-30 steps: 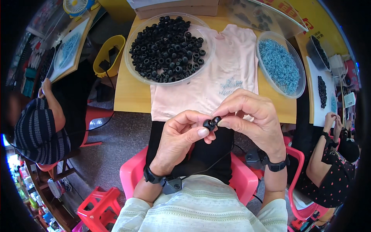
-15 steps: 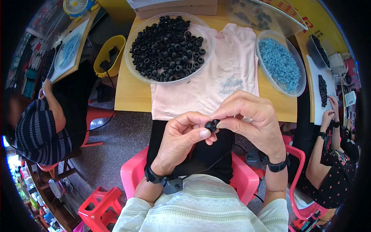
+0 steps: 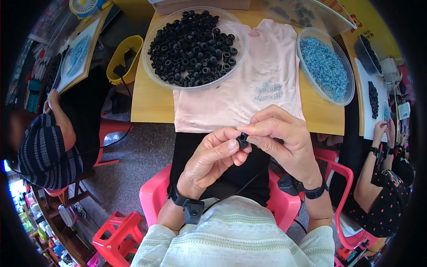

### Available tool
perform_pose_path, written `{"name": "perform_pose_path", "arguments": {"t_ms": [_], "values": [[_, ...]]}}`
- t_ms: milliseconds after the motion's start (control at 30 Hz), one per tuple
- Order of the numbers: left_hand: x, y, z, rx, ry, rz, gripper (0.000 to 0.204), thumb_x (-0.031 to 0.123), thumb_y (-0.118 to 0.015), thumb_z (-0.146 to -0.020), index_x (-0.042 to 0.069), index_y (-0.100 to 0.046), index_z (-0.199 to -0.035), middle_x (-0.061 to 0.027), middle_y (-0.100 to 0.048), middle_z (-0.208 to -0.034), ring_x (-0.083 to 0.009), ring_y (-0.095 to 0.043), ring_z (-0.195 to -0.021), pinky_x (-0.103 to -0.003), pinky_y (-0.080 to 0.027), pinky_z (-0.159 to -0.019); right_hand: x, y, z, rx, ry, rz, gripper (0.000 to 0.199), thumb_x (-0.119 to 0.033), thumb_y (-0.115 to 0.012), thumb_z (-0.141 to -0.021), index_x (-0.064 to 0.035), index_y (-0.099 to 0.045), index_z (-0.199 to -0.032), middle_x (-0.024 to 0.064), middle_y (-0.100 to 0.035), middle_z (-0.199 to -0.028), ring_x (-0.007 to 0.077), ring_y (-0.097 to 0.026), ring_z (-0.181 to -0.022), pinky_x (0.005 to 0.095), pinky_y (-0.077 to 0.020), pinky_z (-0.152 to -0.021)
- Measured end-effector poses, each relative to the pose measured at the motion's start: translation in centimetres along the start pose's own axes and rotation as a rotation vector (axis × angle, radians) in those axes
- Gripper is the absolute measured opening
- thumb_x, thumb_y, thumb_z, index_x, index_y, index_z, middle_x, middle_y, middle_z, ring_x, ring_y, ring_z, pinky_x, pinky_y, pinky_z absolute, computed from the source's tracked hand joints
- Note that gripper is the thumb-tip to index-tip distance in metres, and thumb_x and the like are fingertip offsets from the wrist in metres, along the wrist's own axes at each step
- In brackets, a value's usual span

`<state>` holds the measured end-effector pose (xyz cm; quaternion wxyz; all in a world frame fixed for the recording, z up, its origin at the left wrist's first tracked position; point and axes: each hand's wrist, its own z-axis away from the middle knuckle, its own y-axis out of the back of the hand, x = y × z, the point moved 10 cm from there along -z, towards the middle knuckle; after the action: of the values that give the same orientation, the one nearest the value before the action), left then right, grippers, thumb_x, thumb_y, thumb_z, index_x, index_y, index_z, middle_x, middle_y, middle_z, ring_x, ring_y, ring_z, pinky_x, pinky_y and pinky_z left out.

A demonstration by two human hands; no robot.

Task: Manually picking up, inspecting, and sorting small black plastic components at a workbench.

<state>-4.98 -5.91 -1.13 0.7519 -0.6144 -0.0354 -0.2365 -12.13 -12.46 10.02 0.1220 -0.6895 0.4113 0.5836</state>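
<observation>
Black ring [image 3: 243,140] mostly behind fingers [image 3: 231,144]

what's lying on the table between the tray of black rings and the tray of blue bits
In the head view, a pale pink cloth lies between the black-ring tray and the blue-bead tray.

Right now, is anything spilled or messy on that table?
A few small blue pieces lie loose on the pink cloth, outside the clear bowl of blue pieces on the right. Otherwise nothing stands out: the black rings all sit inside their own bowl, and both hands pinch one black ring between them.
</observation>
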Motion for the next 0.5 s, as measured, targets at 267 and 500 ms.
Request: {"name": "perform_pose_path", "arguments": {"t_ms": [267,500], "values": [[-0.7,-1.1,0.0,-0.103,0.079,0.083,0.015,0.013,-0.066,-0.088,0.006,-0.062,-0.100,-0.0097,-0.065,-0.095,-0.0152,-0.064,-0.080,-0.026,-0.053,-0.072,0.4,0.3,1.1,0.041,-0.017,0.023,0.023,0.002,-0.064,-0.083,-0.0022,-0.068,-0.106,0.0081,-0.062,-0.091,0.0151,-0.061,-0.078,0.0252,-0.0486,-0.067],[-0.5,-1.6,0.1,-0.072,0.113,0.013,0.013,0.010,-0.066,-0.087,0.005,-0.062,-0.099,-0.0097,-0.065,-0.094,-0.0150,-0.063,-0.078,-0.026,-0.053,-0.072,0.5,0.5,1.3,0.043,-0.052,-0.039,0.021,0.002,-0.065,-0.083,-0.0009,-0.068,-0.104,0.0079,-0.062,-0.091,0.0139,-0.061,-0.077,0.0238,-0.0478,-0.066]]}}
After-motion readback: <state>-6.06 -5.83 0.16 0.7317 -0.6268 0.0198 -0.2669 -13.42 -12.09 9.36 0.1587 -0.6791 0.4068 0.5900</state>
